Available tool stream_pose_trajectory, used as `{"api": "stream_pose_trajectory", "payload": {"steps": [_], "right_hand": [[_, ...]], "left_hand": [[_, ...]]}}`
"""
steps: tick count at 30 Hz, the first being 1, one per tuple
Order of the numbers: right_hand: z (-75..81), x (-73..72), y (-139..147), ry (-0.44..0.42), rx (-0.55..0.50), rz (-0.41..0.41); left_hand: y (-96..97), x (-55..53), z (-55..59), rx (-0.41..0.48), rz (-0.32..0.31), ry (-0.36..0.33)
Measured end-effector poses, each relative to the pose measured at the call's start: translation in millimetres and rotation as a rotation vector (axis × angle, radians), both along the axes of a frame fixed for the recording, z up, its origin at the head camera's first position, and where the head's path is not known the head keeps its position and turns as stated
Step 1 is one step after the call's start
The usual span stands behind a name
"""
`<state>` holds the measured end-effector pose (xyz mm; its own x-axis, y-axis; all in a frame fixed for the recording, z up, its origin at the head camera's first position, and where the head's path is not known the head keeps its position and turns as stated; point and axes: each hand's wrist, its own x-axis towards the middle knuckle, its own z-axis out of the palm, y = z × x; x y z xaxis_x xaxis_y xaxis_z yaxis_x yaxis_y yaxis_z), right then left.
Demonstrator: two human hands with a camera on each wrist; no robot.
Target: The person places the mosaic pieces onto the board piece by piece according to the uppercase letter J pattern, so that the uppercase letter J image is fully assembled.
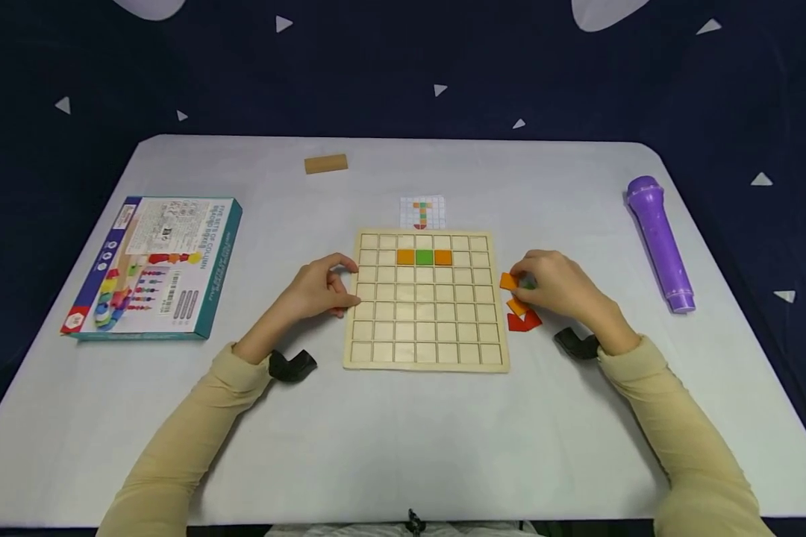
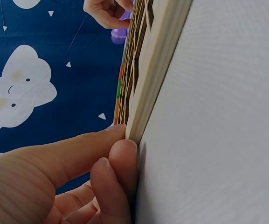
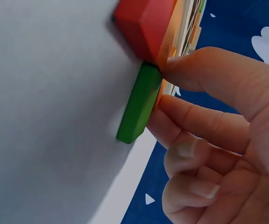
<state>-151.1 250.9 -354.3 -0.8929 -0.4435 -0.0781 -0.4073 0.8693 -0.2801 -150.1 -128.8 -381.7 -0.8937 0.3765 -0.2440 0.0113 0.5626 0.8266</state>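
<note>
A wooden grid board (image 1: pixel 425 356) lies mid-table with two orange squares (image 1: pixel 406 257) and a green square (image 1: pixel 425 257) between them in its second row. My left hand (image 1: pixel 317 287) grips the board's left rim, the thumb overlapping its edge. Just right of the board, my right hand (image 1: pixel 552 280) pinches an orange square (image 1: pixel 507 281) between thumb and forefinger. Partly under that hand is a green piece (image 3: pixel 138 105), close to the thumb tip. Another orange piece (image 1: pixel 518 306) and red pieces (image 1: pixel 524 322) lie nearer me.
A small pattern card (image 1: pixel 423 212) lies behind the board. To the left is a toy box (image 1: pixel 154 268); at the far right is a purple flashlight-shaped tube (image 1: pixel 660 242). A tan block (image 1: pixel 325 164) sits at the back. Black wrist devices (image 1: pixel 292 366) hang at both cuffs.
</note>
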Motion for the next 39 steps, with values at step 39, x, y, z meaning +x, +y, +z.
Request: {"api": "stream_pose_trajectory", "payload": {"steps": [39], "right_hand": [[7.5,-16.3,-38.5,0.100,-0.075,0.165]], "left_hand": [[0.4,0.9,2.2,0.011,-0.004,-0.013]]}}
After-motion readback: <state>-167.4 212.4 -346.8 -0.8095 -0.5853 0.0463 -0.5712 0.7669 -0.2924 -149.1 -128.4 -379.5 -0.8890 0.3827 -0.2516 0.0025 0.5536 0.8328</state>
